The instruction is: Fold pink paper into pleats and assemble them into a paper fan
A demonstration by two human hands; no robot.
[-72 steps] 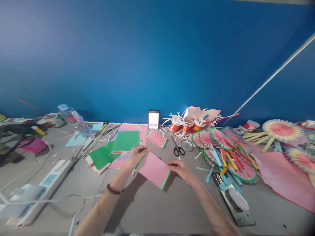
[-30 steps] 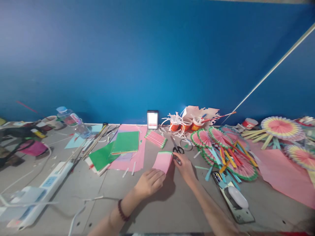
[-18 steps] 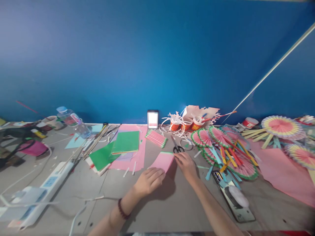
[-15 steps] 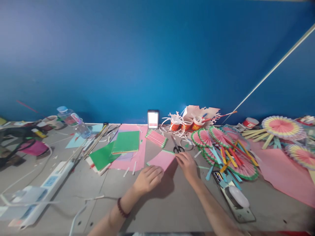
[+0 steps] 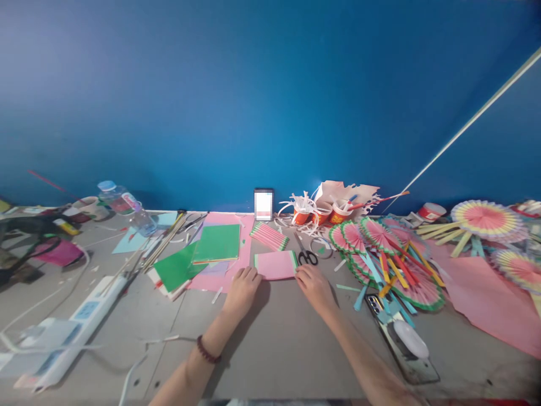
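Both hands are down flat on the grey counter (image 5: 270, 338) right now, one at each near corner of a folded pink paper sheet with a thin green edge (image 5: 275, 264). The left hand (image 5: 242, 287) sits at the sheet's near left corner, fingers (image 5: 249, 274) stretched out side by side and pressing on the paper's near edge rather than pinching it. The right hand (image 5: 311, 285) is at the near right corner, fingers laid close together on the counter with the tips touching the green edge. So neither hand is really gripping anything, just pinning the sheet flat. There's a dark beaded bracelet (image 5: 207, 351) on the left wrist.

The pink sheet lies roughly mid-counter, square to the wall, just in front of a pleated pink-and-green paper strip (image 5: 269, 236). Black-handled scissors (image 5: 307, 256) lie just beside the sheet's right end, close to the right hand.

Left of the sheet there's a stack of green and pink paper sheets (image 5: 207, 251), and further left a white power strip (image 5: 63, 332) and a clear plastic water bottle lying on its side (image 5: 127, 206). On the right is a pile of round pink-and-green pleated paper fans with coloured stick handles (image 5: 384, 259), with a smartphone in a patterned case (image 5: 401, 344) nearer the person. Against the blue wall (image 5: 270, 101) stand small orange paper cups (image 5: 321, 214) and a small upright phone (image 5: 264, 204).
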